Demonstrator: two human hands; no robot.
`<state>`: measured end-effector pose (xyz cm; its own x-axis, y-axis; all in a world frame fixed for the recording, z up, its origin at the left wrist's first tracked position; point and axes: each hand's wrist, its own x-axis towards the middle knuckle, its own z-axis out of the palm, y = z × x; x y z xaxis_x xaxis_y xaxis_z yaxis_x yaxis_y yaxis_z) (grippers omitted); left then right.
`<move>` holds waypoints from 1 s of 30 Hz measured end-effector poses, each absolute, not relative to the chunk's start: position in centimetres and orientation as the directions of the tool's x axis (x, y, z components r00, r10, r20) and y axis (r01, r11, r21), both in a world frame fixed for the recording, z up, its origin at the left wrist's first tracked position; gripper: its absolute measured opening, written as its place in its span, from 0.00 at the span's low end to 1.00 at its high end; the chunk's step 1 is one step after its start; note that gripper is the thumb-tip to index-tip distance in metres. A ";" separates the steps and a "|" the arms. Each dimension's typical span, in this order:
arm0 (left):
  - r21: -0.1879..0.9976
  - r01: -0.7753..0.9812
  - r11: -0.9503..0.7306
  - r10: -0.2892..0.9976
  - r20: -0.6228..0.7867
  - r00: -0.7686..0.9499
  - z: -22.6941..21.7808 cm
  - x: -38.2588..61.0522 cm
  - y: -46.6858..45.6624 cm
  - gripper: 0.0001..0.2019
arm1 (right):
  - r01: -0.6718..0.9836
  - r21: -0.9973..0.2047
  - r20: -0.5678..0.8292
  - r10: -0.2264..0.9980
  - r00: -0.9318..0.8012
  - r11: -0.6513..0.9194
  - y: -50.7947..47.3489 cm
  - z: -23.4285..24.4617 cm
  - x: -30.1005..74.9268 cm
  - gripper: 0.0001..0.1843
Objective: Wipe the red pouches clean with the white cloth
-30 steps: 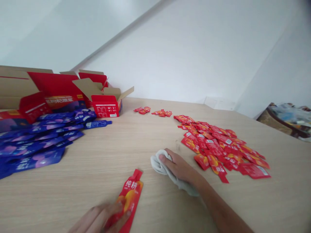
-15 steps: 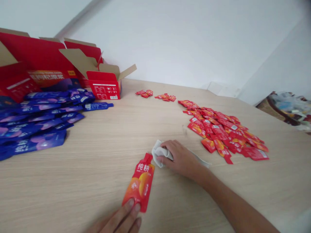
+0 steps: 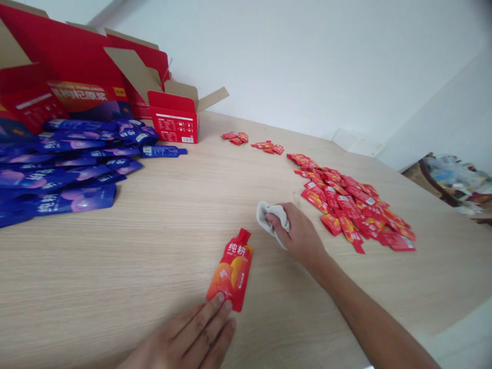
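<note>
A red drink pouch (image 3: pixel 231 269) with orange fruit printed on it lies face up on the wooden table. My left hand (image 3: pixel 196 330) rests flat, its outstretched fingertips touching the pouch's lower edge. Bunched in my right hand (image 3: pixel 302 233) is a white cloth (image 3: pixel 271 218), gripped between thumb and fingers just beyond the pouch's spout end. The cloth and the pouch are apart. Part of the cloth is hidden by the hand.
Many red pouches (image 3: pixel 348 205) lie heaped at the right. Small red sachets (image 3: pixel 235 137) sit near the wall. Blue pouches (image 3: pixel 73 164) are piled at the left, before open red cartons (image 3: pixel 175 120). A bin with plastic bags (image 3: pixel 457 174) stands beyond the table's right side.
My right hand has lifted the cloth away from the pouch's spout, up and to the right. My left hand's fingers are still at the pouch's lower edge. The view has shifted slightly.
</note>
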<state>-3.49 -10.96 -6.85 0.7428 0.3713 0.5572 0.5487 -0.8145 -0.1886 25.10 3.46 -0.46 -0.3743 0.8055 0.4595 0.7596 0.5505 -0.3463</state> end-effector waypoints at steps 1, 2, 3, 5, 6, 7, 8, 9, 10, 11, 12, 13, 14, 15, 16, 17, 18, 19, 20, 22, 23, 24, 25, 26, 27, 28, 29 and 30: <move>-0.176 0.557 -0.811 0.373 0.578 0.726 -6.9 -3.4 -10.9 0.21 | 0.707 -0.397 0.496 0.785 -0.371 0.585 2.5 -0.2 24.2 0.11; -0.152 0.575 -0.804 0.387 0.600 0.700 -6.8 -3.2 -10.9 0.22 | 0.644 -0.432 0.514 0.759 -0.400 0.631 1.4 -0.1 23.3 0.10; -0.127 0.590 -0.798 0.401 0.620 0.675 -6.7 -3.0 -10.8 0.23 | 0.576 -0.443 0.509 0.721 -0.470 0.688 0.3 -0.1 22.2 0.10; -0.097 0.589 -0.803 0.410 0.627 0.662 -6.2 -2.7 -10.8 0.24 | 0.443 -0.382 0.446 0.581 -0.681 0.811 -1.5 -0.5 20.4 0.07; -0.095 0.582 -0.808 0.403 0.631 0.663 -6.0 -2.6 -10.7 0.25 | 0.404 -0.342 0.389 0.519 -0.761 0.848 -2.0 -0.8 19.7 0.06; -0.101 0.575 -0.812 0.397 0.627 0.670 -5.7 -2.6 -10.6 0.24 | 0.394 -0.305 0.329 0.484 -0.811 0.867 -2.3 -1.1 19.2 0.04; -0.117 0.562 -0.819 0.386 0.613 0.689 -5.5 -2.7 -10.6 0.24 | 0.412 -0.276 0.282 0.483 -0.829 0.868 -2.2 -1.4 18.9 0.04; -0.142 0.550 -0.823 0.376 0.591 0.714 -5.3 -2.9 -10.5 0.23 | 0.448 -0.258 0.256 0.508 -0.822 0.856 -2.0 -1.6 18.9 0.04; -0.173 0.542 -0.823 0.369 0.562 0.740 -5.3 -3.1 -10.4 0.23 | 0.488 -0.249 0.252 0.543 -0.801 0.836 -1.5 -1.8 18.9 0.06; -0.212 0.528 -0.822 0.357 0.530 0.769 -5.3 -3.3 -10.4 0.23 | 0.522 -0.244 0.263 0.574 -0.776 0.817 -1.0 -1.9 19.1 0.07; -0.253 0.507 -0.824 0.346 0.485 0.803 -5.4 -3.6 -10.4 0.23 | 0.549 -0.237 0.277 0.597 -0.753 0.802 -0.4 -2.0 19.3 0.08; -0.280 0.502 -0.818 0.344 0.462 0.818 -5.6 -3.7 -10.5 0.23 | 0.569 -0.229 0.291 0.614 -0.734 0.789 0.3 -2.0 19.5 0.08; -0.299 0.500 -0.813 0.345 0.444 0.827 -5.7 -3.9 -10.5 0.23 | 0.587 -0.217 0.301 0.626 -0.720 0.780 0.9 -2.1 19.7 0.08; -0.306 0.501 -0.810 0.349 0.434 0.831 -5.9 -3.9 -10.6 0.23 | 0.608 -0.200 0.306 0.638 -0.706 0.769 1.6 -2.1 20.0 0.08; -0.308 0.498 -0.811 0.348 0.430 0.833 -6.0 -4.0 -10.7 0.23 | 0.630 -0.177 0.308 0.651 -0.694 0.756 2.3 -2.2 20.3 0.08; -0.306 0.496 -0.813 0.346 0.431 0.833 -6.0 -4.0 -10.7 0.23 | 0.654 -0.151 0.308 0.664 -0.681 0.741 3.0 -2.2 20.6 0.08; -0.303 0.496 -0.814 0.342 0.439 0.831 -6.0 -3.9 -10.7 0.23 | 0.679 -0.128 0.310 0.680 -0.665 0.723 3.6 -2.1 21.0 0.07; -0.299 0.498 -0.814 0.340 0.451 0.825 -6.0 -3.8 -10.6 0.23 | 0.702 -0.115 0.322 0.695 -0.643 0.703 4.2 -2.0 21.4 0.07; -0.285 0.504 -0.815 0.341 0.466 0.816 -5.9 -3.7 -10.6 0.23 | 0.721 -0.120 0.349 0.709 -0.613 0.682 4.5 -1.8 21.8 0.07; -0.231 0.525 -0.819 0.360 0.505 0.785 -6.0 -3.5 -10.5 0.23 | 0.726 -0.200 0.441 0.722 -0.534 0.658 4.4 -1.2 22.3 0.06; -0.200 0.537 -0.819 0.370 0.531 0.762 -6.0 -3.3 -10.4 0.24 | 0.703 -0.263 0.485 0.720 -0.496 0.661 3.8 -1.0 22.2 0.06; -0.172 0.545 -0.820 0.370 0.567 0.735 -6.2 -3.2 -10.4 0.24 | 0.662 -0.319 0.514 0.710 -0.481 0.679 3.0 -0.8 22.0 0.06; -0.150 0.552 -0.820 0.368 0.602 0.709 -6.3 -3.0 -10.4 0.24 | 0.604 -0.352 0.522 0.686 -0.508 0.715 2.0 -0.8 21.6 0.06; -0.130 0.563 -0.816 0.374 0.625 0.686 -6.5 -2.8 -10.4 0.24 | 0.541 -0.364 0.507 0.648 -0.568 0.758 1.0 -0.8 21.0 0.06; -0.117 0.574 -0.810 0.383 0.636 0.670 -6.8 -2.7 -10.5 0.23 | 0.472 -0.342 0.466 0.583 -0.666 0.812 0.0 -1.0 20.5 0.05; -0.109 0.579 -0.808 0.389 0.639 0.664 -7.1 -2.6 -10.5 0.23 | 0.419 -0.317 0.404 0.521 -0.752 0.851 -0.7 -1.2 19.9 0.04; -0.107 0.581 -0.807 0.393 0.637 0.663 -7.4 -2.5 -10.6 0.22 | 0.386 -0.293 0.341 0.472 -0.813 0.875 -1.2 -1.5 19.5 0.04; -0.109 0.583 -0.805 0.394 0.636 0.663 -7.7 -2.5 -10.6 0.21 | 0.379 -0.275 0.289 0.451 -0.844 0.884 -1.4 -1.7 19.2 0.04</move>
<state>-2.54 -10.60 -7.65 0.6634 0.3938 0.6362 0.5826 -0.8054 -0.1091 19.22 -1.35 -1.72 -0.8443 0.4515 0.2886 0.3786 0.8838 -0.2751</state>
